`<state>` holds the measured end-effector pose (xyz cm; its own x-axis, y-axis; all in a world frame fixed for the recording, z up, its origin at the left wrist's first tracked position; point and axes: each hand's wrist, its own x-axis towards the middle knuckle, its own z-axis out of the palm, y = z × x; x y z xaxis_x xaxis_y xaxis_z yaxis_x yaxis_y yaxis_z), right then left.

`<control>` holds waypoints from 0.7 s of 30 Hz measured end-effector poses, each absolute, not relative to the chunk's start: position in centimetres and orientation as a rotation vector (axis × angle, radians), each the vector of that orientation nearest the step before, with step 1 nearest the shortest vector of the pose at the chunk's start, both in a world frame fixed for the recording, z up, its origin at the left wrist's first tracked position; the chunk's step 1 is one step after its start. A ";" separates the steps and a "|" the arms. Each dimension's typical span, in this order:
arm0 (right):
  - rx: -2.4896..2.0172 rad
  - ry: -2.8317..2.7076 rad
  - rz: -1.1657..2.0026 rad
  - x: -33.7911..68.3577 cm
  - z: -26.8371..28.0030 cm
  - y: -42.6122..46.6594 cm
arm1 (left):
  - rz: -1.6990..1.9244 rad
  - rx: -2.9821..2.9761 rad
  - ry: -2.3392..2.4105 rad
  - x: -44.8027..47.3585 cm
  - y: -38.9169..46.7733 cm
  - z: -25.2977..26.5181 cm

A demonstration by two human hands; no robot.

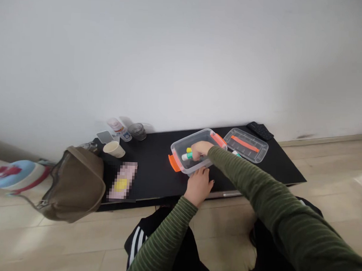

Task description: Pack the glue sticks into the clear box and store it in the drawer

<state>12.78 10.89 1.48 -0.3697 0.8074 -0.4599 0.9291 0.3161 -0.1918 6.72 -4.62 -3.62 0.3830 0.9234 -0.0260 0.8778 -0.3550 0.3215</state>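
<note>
A clear plastic storage box (pixel 180 145) with orange side latches stands uncovered on the black table. My right hand (pixel 200 149) reaches down into it, fingers closed around a white-and-green tube (pixel 186 156). Beside that tube lies a small yellow item (pixel 189 150), partly hidden. At the box's near side is my left hand (pixel 199 184), its fingers spread against the rim and the thumb apart. The clear lid (pixel 258 155) with an orange handle lies to the right of the box. Another small white-and-green item (pixel 235 153) shows by the lid, mostly behind my right forearm.
On the table's left are a paper cup (pixel 114 149), a white bottle (pixel 122 132), a dark glass (pixel 137 131), a blurred pink-and-yellow packet (pixel 122 183) and a brown bag (pixel 77 183). A black keypad-like object (pixel 260 131) lies at the back right, near the wall.
</note>
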 end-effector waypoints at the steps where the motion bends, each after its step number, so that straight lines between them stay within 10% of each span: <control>1: 1.550 2.324 -0.628 13.9 2.3 11.2 | 0.235 2.341 1.578 6.7 -4.6 -3.6; 12: 1.812 2.981 -0.621 26.3 3.9 1.3 | 0.926 1.346 1.165 8.2 -3.5 -3.3; 21: 1.645 2.999 -0.218 27.7 -4.6 -2.7 | 0.640 1.802 1.495 10.4 -4.1 -2.6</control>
<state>27.67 -2.66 -4.58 -0.5081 0.8407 0.1872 0.8049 0.5409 -0.2442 10.42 -4.12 -2.59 0.2123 0.9754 -0.0601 0.6300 -0.0896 0.7714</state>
